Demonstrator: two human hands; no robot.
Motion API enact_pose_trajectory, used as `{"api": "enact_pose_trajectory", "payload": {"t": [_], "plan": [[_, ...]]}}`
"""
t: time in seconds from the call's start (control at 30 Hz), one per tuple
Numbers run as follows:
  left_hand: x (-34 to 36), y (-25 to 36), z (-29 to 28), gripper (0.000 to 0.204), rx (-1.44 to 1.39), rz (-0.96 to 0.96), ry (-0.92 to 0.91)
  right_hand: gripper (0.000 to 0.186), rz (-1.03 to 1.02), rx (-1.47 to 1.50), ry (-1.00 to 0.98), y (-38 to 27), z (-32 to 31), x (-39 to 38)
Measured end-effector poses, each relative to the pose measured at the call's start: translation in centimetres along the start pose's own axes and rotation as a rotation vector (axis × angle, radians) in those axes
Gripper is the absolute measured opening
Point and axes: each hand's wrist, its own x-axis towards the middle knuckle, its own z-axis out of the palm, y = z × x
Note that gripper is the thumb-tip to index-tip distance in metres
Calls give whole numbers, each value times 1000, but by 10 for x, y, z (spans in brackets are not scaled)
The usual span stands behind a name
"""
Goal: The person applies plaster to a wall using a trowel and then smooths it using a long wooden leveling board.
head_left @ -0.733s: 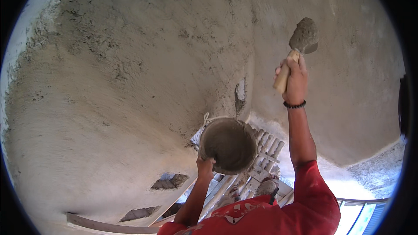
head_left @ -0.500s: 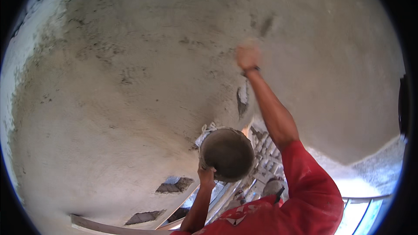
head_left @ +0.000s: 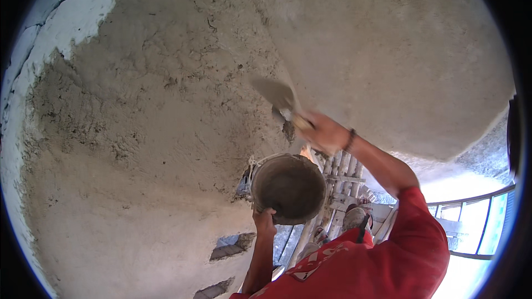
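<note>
My right hand [head_left: 326, 133] is closed around the handle of a trowel [head_left: 274, 93]. The trowel's blade, smeared by motion, points up and left in front of the wet grey mortar on the wall [head_left: 166, 111]. Below it, my left hand [head_left: 265, 222] grips the near left rim of a round, mortar-stained bucket [head_left: 257, 188], thumb over the edge. Inside the bucket lies dark grey mortar [head_left: 291, 192]. The bucket's mouth faces me, close to the wall.
Rough mortar ends in a ragged edge against a pale strip [head_left: 83, 19] at upper left. Smoother plaster [head_left: 388, 66] covers the right. Holes [head_left: 233, 246] open in the lower wall. Below me are scaffold poles [head_left: 341, 174] and my foot; bright railings [head_left: 471, 216] stand at lower right.
My right hand has come down from high on the wall to just above the bucket, and the trowel now shows clearly. My left hand still holds the bucket. The view has shifted somewhat.
</note>
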Motion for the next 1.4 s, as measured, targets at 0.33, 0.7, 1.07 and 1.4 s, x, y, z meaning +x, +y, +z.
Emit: {"api": "enact_pose_trajectory", "payload": {"t": [0.33,0.7,1.07,1.4], "plan": [[19,14,67,67,36,274,-264,33,366,-956,-544,116,-4,-50],[25,21,102,63,29,381,-375,16,734,-39,-801,142,-20,-41],[22,36,100,67,-38,348,-312,25,755,814,-636,158,11,-79],[15,51,107,69,-117,268,-276,31,667,830,-378,123,5,-87]]}}
